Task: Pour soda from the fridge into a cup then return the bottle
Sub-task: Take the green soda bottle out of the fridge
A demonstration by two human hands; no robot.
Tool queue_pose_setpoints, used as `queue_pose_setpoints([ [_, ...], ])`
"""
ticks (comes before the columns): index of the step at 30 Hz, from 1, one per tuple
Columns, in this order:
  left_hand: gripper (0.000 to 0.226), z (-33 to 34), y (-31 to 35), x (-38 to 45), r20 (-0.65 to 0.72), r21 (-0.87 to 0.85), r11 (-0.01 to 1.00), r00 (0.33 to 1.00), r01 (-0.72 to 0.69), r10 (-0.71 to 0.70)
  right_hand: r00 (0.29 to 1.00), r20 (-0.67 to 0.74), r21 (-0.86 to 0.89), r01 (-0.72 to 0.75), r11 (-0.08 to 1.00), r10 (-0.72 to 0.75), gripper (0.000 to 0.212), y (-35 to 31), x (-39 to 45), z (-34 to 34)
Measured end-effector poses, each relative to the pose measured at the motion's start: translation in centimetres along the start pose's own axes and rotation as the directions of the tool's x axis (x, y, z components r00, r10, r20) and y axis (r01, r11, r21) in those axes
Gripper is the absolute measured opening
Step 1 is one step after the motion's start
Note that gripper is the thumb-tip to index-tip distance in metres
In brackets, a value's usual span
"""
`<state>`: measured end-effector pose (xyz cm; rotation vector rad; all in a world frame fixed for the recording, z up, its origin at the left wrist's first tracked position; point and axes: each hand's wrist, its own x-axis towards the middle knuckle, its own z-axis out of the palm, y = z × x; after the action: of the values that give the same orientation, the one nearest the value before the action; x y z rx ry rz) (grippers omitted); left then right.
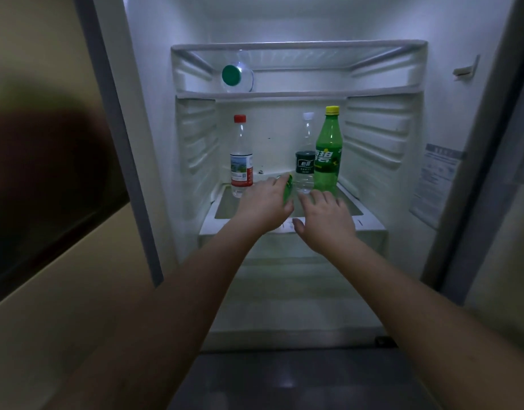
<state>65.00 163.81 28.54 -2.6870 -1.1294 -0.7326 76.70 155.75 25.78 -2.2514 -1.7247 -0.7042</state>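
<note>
The green soda bottle point(328, 152) with a yellow cap stands upright at the right of the open fridge's middle shelf point(370, 224). My left hand point(263, 204) reaches onto that shelf, its fingers curled round a small green object point(288, 189) that the hand mostly hides; I cannot tell what the object is. My right hand point(325, 221) hovers beside it with fingers spread, just in front of and below the soda bottle, not touching it. No cup is in view.
A clear bottle with a dark label point(304, 168) stands left of the soda bottle. A red-capped water bottle point(241, 161) stands at the shelf's left. A green-capped bottle point(232, 74) lies on the upper shelf. The fridge door point(441, 179) is open on the right.
</note>
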Motion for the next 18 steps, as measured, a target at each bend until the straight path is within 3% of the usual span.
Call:
queue_pose_setpoints([
  [3,0.054,1.7,-1.0,3.2,0.044,0.016,0.998,0.997,0.055,-0.056,1.0,0.013,-0.005,0.0,1.0,0.0,0.06,0.2,1.5,0.8],
  [7,0.044,3.7,-2.2,7.3,-0.013,-0.1,0.987,0.992,0.124,-0.126,0.999,0.03,-0.003,0.014,1.0,-0.014,0.06,0.5,2.9,1.9],
  [14,0.035,4.9,-2.4,12.4,0.28,-0.177,0.909,0.905,0.378,-0.321,0.998,0.042,0.026,-0.052,0.998,0.051,0.06,2.5,4.5,3.0],
  [18,0.052,5.3,-2.7,13.8,0.465,-0.146,0.865,0.805,0.48,-0.368,0.998,0.034,0.04,-0.052,0.998,0.051,0.059,3.1,5.0,3.3],
])
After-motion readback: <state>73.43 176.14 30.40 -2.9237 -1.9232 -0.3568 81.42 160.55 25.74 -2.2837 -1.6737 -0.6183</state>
